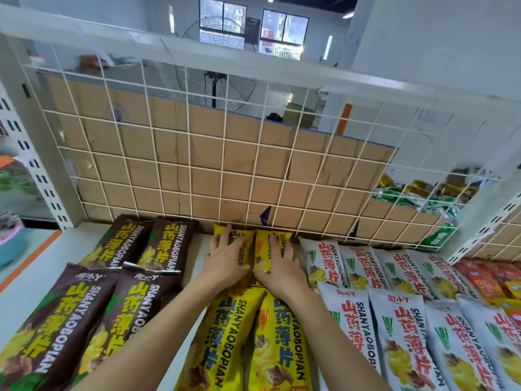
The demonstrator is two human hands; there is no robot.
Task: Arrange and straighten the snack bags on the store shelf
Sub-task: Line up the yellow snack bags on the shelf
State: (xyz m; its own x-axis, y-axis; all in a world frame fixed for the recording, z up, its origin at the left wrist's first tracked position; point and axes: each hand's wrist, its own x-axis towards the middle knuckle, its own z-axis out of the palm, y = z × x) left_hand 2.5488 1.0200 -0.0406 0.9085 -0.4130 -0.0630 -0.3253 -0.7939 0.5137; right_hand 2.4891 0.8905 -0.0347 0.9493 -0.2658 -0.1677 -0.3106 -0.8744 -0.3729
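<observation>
Two yellow snack bags lie side by side at the back of the shelf [33, 277], against the wire grid. My left hand [225, 256] lies flat on the left rear yellow bag [244, 244], fingers straight and pointing to the grid. My right hand [277, 263] presses flat on the right rear yellow bag [263, 251]. Two more yellow bags [225, 342] lie in front, under my forearms. Brown snack bags [132, 306] fill the left in two rows. White snack bags [400, 320] fill the right in two rows.
A white wire grid [197, 153] backs the shelf, with cardboard [158, 142] behind it. Orange-red packets [490, 280] lie at the far right. Green and gold packets [423, 193] sit behind the grid at right. A bare strip of shelf runs along the left edge.
</observation>
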